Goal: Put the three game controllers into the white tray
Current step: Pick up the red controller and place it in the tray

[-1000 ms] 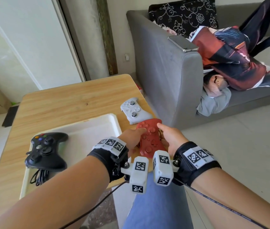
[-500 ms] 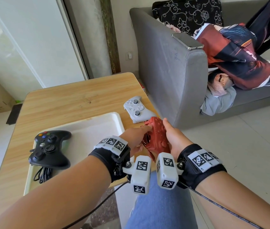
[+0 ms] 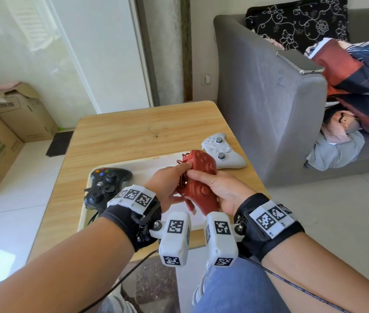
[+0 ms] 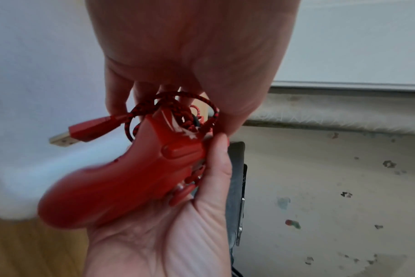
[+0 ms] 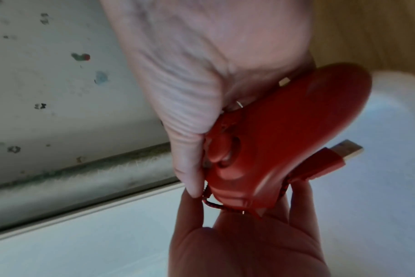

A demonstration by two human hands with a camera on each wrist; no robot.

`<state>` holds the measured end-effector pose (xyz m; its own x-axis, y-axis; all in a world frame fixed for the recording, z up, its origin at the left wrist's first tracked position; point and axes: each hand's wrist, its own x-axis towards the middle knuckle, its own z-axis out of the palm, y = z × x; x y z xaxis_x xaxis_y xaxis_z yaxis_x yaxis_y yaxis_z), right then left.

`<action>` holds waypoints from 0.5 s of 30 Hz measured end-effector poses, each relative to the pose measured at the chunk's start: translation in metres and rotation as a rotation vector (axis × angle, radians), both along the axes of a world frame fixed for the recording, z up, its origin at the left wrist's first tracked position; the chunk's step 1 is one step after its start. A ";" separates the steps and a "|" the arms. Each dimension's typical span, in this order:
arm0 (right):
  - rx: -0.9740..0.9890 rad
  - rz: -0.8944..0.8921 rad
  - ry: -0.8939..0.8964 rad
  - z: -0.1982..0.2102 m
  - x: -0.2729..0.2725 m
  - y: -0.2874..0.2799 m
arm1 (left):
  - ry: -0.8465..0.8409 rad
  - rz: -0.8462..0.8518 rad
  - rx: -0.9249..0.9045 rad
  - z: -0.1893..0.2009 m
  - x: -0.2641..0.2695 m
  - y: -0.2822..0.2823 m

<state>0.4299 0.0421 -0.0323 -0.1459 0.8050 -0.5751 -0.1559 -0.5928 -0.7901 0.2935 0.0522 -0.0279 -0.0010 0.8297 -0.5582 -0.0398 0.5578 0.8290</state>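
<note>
I hold the red controller (image 3: 198,177) up on its edge over the right part of the white tray (image 3: 144,175). My right hand (image 3: 203,177) grips one handle, thumb on the front face. My left hand (image 3: 180,171) pinches its top edge and the coiled red braided cable (image 4: 178,105) behind it. The USB plug (image 4: 69,135) sticks out loose. The black controller (image 3: 106,186) lies in the tray's left end with its cord. On the table, right of the tray, lies the white controller (image 3: 224,152).
The wooden table (image 3: 133,132) is bare beyond the tray. A grey sofa (image 3: 258,109) stands close on the right, with a phone (image 3: 298,62) on its armrest. Cardboard boxes (image 3: 9,123) sit on the floor at left.
The red controller has come up off the table's right edge, turned onto its edge, and moved left over the tray in both hands. Its cable now hangs bunched under the left fingers.
</note>
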 end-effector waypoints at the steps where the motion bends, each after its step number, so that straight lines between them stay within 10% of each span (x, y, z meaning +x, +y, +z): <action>1: 0.004 0.017 -0.009 -0.002 -0.009 0.001 | 0.000 0.023 0.013 -0.001 -0.008 -0.002; 15: 0.007 0.045 -0.101 -0.026 -0.100 0.015 | -0.208 0.369 0.059 -0.028 -0.080 -0.022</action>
